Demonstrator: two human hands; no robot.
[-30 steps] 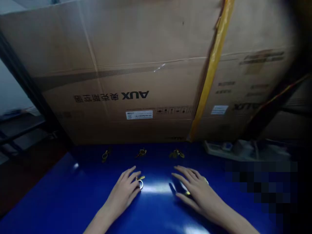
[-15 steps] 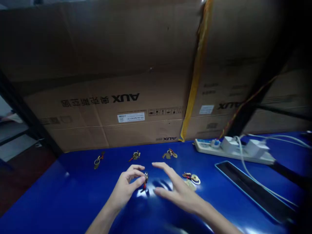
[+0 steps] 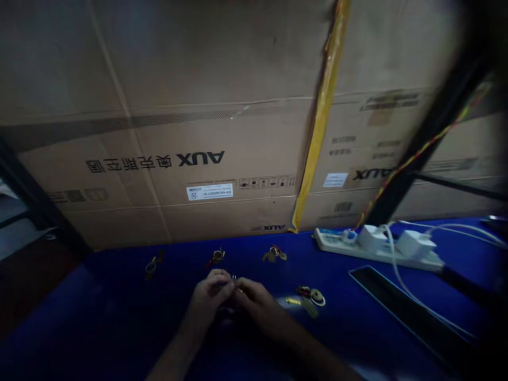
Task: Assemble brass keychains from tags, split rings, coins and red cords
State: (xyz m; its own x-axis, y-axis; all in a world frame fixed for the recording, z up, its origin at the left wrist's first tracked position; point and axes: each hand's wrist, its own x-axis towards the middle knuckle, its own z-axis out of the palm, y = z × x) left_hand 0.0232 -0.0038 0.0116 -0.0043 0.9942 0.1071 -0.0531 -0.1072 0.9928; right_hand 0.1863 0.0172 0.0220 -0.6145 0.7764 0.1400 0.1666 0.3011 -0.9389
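Note:
My left hand (image 3: 210,299) is closed in a pinch on a small keychain, whose silvery metal ring (image 3: 234,277) pokes up between my fingertips. My right hand (image 3: 260,307) has its thumb and fingers together on the same keychain from the other side. The rest of that keychain is hidden by my fingers and by shadow. To the right of my right hand lies a keychain with a round brass disc (image 3: 316,296), a ring, a flat tag and reddish cord.
Three more keychains lie along the back of the blue table: at left (image 3: 151,266), middle (image 3: 217,256) and right (image 3: 274,254). A power strip (image 3: 329,242) with white chargers and cables, and a dark phone-like slab (image 3: 397,307), occupy the right side. Large cardboard boxes (image 3: 178,127) stand behind.
My right hand has moved left and closed on the keychain at my left fingertips; before, it hovered apart with fingers spread. The table and hands look darker now.

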